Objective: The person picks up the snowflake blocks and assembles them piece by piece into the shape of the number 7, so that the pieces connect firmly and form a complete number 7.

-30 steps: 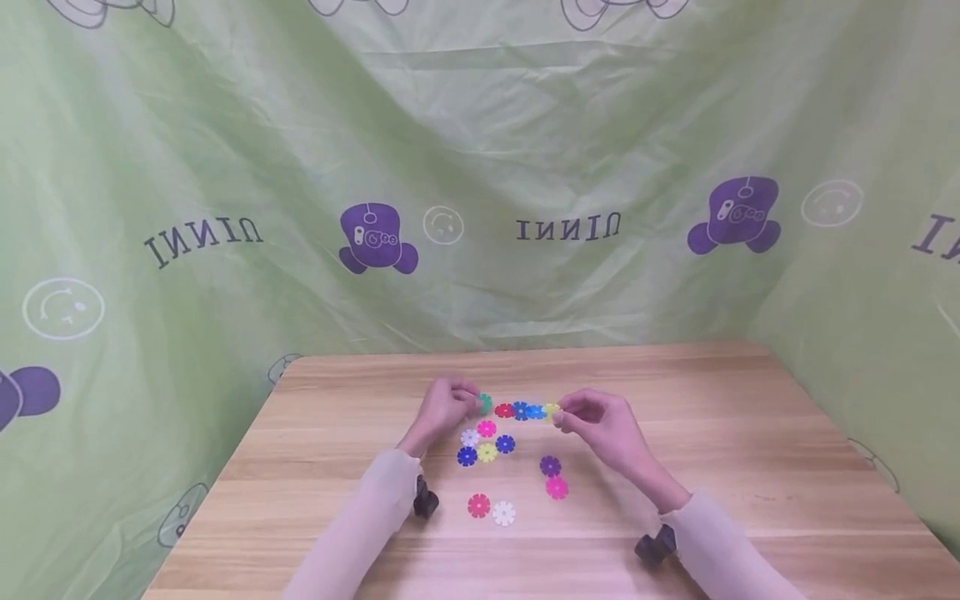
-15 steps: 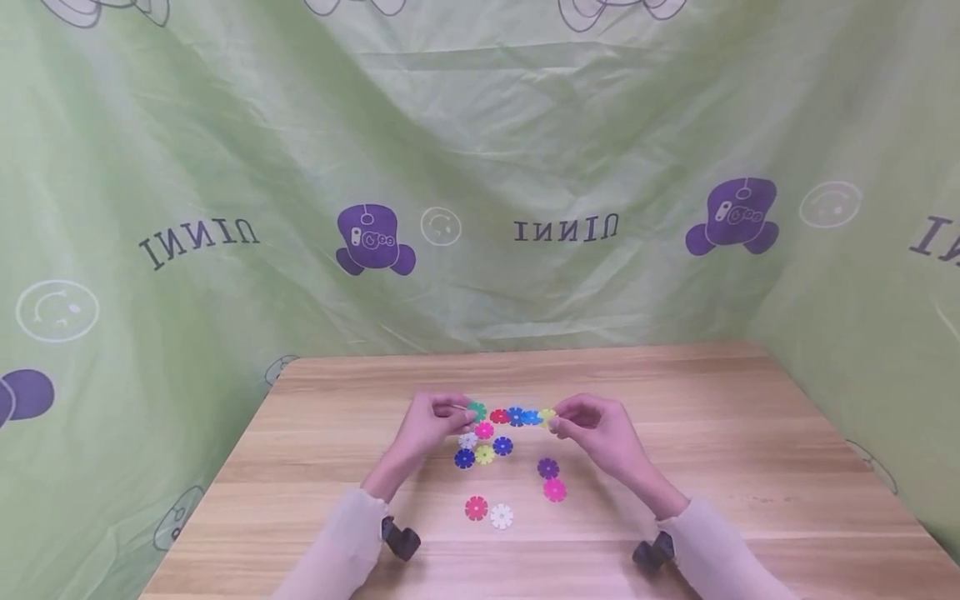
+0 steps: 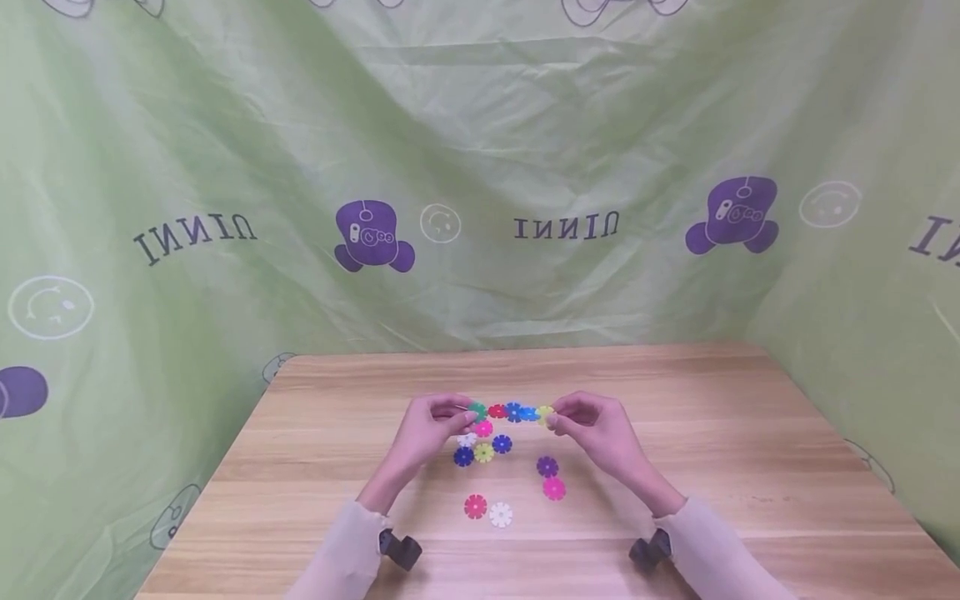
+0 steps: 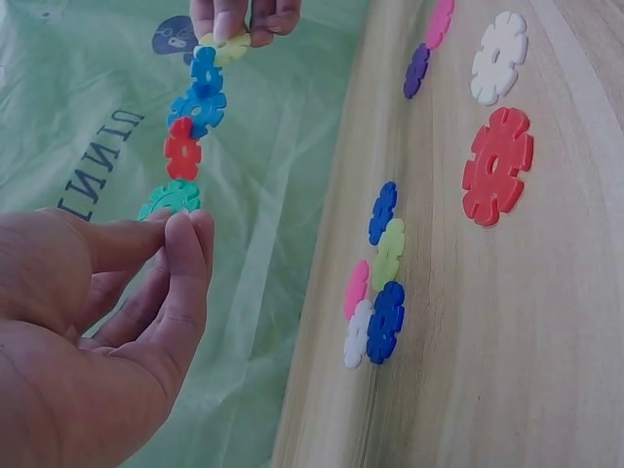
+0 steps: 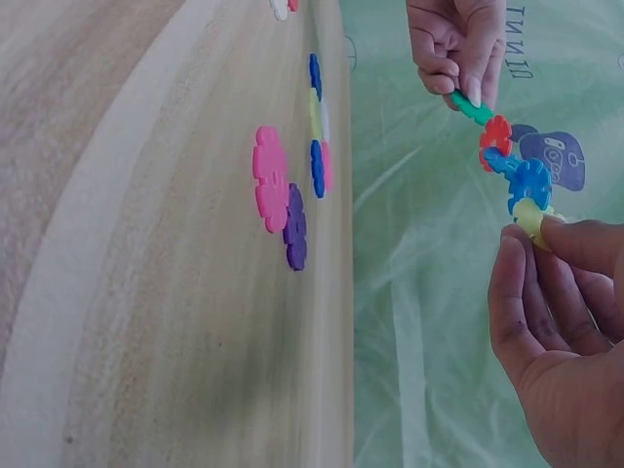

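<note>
Above the table, my left hand (image 3: 430, 429) pinches a green notched plastic disc (image 4: 173, 198) between thumb and fingertips. At the other end, my right hand (image 3: 603, 429) pinches a yellow disc (image 5: 530, 218) of the same kind. Between them run a red disc (image 4: 182, 149), a darker blue disc (image 3: 514, 412) and a light blue disc (image 3: 529, 413), linked in a row up to the yellow one. The green disc's edge meets the red disc; whether their notches interlock I cannot tell. Fingertips hide part of both end discs.
On the wooden table (image 3: 315, 483), several loose discs lie below the hands: a pink (image 3: 483, 428), a yellow (image 3: 483, 452) and others. A purple disc (image 3: 547, 467) adjoins a pink one to the right. Nearer are a red disc (image 3: 476, 506) and a white disc (image 3: 501, 514). Green cloth (image 3: 465, 292) hangs behind.
My left hand has come lower and turned, its green disc now meeting the red end of the row. The right hand keeps holding the yellow disc, almost in place.
</note>
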A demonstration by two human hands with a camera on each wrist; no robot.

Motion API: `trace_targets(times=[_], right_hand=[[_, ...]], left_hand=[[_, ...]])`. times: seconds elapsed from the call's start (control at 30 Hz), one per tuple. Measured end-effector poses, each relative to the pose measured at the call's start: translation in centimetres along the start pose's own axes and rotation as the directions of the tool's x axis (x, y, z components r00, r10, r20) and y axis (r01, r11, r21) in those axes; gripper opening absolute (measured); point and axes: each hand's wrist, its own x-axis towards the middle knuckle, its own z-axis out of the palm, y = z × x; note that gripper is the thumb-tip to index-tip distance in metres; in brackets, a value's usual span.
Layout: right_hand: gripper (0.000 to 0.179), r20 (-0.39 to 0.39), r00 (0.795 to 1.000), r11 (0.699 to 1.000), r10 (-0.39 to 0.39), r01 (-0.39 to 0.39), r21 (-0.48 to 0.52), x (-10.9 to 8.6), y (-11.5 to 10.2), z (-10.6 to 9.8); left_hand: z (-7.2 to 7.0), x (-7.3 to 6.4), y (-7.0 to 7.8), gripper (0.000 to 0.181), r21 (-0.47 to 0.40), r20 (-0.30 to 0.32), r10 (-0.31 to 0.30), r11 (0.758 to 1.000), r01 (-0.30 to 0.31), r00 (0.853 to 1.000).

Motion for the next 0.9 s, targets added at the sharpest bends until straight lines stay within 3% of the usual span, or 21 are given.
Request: trace_targets(times=[0.47,0.77,0.9], right_hand=[[0.019,0.015,1.000,1.000,-0.004,0.004,-0.009,0.08,-0.07,0.05],[0.017,0.017,0.999,0.999,0.028,-0.028,-0.038,-0.03,-0.17,0.28],[0.013,0.010,0.999,0.998,0.040,-0.039,-0.052,-0.17,-0.18,0.59]], left_hand=[[0.14,0.19,-0.51,0.023,0.020,0.013,0.033,0.999,-0.033,0.999],[0.41,-0.23,-0.29,0.018,0.151,0.056,0.102,0.982,-0.109,0.993],[0.72,-0.41,-0.19,0.018,0.167,0.052,0.112,0.979,-0.120,0.992]])
